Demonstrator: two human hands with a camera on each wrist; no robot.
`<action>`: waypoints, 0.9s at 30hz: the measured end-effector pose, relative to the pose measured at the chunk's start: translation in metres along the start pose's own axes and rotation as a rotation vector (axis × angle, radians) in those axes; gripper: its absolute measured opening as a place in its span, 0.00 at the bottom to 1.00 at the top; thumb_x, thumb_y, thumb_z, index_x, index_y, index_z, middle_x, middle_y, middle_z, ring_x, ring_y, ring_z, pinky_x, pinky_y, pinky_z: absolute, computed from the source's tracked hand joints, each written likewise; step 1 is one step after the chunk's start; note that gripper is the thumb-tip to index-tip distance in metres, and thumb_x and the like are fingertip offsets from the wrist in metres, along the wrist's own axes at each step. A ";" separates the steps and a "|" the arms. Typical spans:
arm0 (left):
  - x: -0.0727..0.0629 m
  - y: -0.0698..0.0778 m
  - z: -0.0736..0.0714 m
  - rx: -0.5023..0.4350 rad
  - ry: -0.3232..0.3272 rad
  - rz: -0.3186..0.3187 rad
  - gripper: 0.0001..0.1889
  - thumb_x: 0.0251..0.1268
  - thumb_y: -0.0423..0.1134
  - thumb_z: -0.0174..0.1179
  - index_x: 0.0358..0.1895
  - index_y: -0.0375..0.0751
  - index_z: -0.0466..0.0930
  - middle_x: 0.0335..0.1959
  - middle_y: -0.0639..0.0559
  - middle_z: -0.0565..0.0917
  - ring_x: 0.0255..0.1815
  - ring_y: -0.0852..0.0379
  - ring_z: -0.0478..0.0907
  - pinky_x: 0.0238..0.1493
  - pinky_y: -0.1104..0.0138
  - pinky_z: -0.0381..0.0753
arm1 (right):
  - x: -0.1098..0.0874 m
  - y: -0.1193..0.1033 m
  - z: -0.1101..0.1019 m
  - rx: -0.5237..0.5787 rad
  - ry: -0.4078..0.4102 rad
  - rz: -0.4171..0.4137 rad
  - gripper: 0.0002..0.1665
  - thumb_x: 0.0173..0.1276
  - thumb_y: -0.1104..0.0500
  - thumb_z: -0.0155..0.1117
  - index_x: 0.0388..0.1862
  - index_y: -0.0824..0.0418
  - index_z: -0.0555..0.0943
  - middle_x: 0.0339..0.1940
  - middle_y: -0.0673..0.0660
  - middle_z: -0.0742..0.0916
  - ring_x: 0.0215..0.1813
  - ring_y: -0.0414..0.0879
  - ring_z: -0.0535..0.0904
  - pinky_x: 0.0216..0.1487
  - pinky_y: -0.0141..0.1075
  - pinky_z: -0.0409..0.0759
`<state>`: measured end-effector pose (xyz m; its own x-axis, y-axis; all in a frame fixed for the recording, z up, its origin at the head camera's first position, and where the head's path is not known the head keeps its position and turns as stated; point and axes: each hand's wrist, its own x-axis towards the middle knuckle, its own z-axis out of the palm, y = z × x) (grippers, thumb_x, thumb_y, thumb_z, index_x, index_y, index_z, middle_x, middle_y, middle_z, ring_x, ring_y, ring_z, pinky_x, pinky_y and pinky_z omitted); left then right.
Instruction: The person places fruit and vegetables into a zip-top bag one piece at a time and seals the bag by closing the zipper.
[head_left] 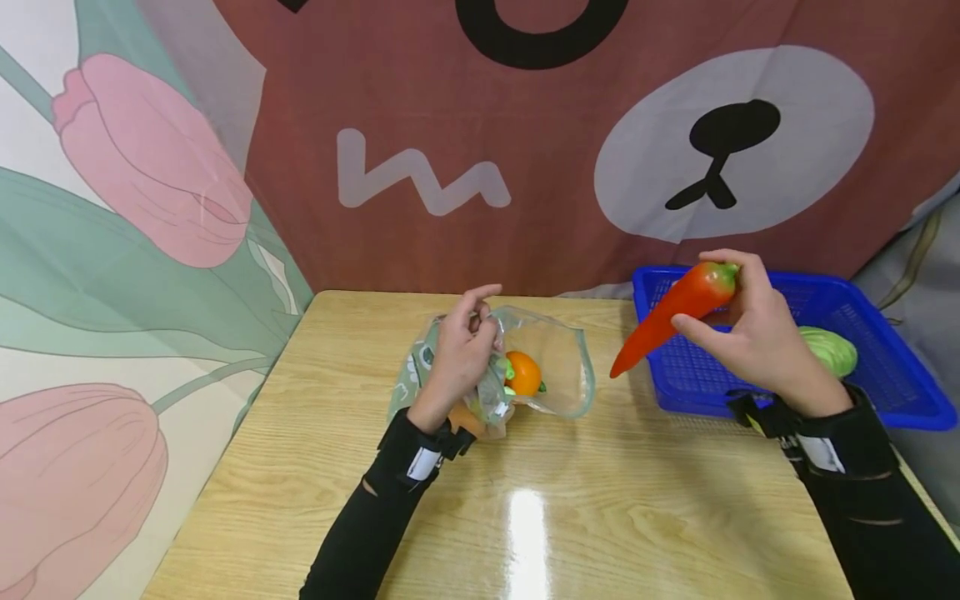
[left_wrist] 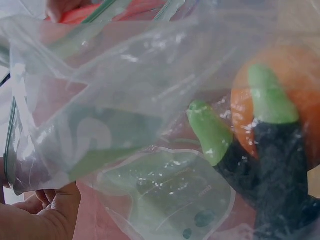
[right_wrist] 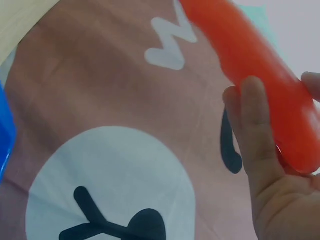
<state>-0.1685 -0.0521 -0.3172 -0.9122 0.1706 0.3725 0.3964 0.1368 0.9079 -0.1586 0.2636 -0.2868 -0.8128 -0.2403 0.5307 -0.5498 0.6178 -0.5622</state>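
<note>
My right hand (head_left: 765,342) holds a long red pepper (head_left: 671,317) with a green stem end, raised in front of the basket. Its tip slants down toward a clear zip bag (head_left: 583,367). The right wrist view shows fingers and thumb around the pepper (right_wrist: 270,70). My left hand (head_left: 467,350) pinches the edge of the bag, which lies on its side with its mouth facing right. Inside are an orange fruit (head_left: 527,373) and dark toy eggplants (left_wrist: 281,165) with light green ends, seen through the plastic in the left wrist view.
A blue plastic basket (head_left: 892,350) stands at the right of the wooden table (head_left: 600,517), with a pale green cabbage (head_left: 828,350) in it. Behind the table hangs a brown cloth (head_left: 555,167) with a bear print; a tulip-print cloth (head_left: 150,167) hangs at left.
</note>
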 end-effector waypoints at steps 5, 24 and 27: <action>-0.001 0.006 0.000 0.007 0.003 0.002 0.21 0.65 0.23 0.42 0.62 0.30 0.68 0.28 0.51 0.64 0.25 0.47 0.72 0.27 0.72 0.75 | -0.003 -0.008 0.007 0.194 0.057 -0.075 0.48 0.52 0.79 0.64 0.70 0.60 0.56 0.49 0.46 0.75 0.40 0.34 0.78 0.36 0.19 0.79; -0.002 0.007 0.001 -0.015 -0.016 0.003 0.21 0.66 0.23 0.41 0.63 0.31 0.67 0.28 0.50 0.64 0.25 0.42 0.74 0.30 0.56 0.81 | -0.009 -0.021 0.103 0.025 0.067 -0.326 0.39 0.37 0.72 0.79 0.47 0.70 0.66 0.49 0.62 0.83 0.46 0.55 0.82 0.47 0.31 0.82; -0.002 0.007 0.002 -0.011 -0.018 -0.005 0.21 0.67 0.24 0.41 0.63 0.31 0.67 0.28 0.50 0.64 0.25 0.43 0.75 0.30 0.58 0.81 | -0.009 -0.018 0.111 0.006 0.068 -0.344 0.39 0.37 0.71 0.80 0.46 0.69 0.66 0.49 0.63 0.83 0.46 0.55 0.82 0.41 0.43 0.84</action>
<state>-0.1638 -0.0499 -0.3117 -0.9121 0.1872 0.3647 0.3906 0.1269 0.9118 -0.1630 0.1714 -0.3515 -0.5649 -0.3835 0.7306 -0.7908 0.5045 -0.3466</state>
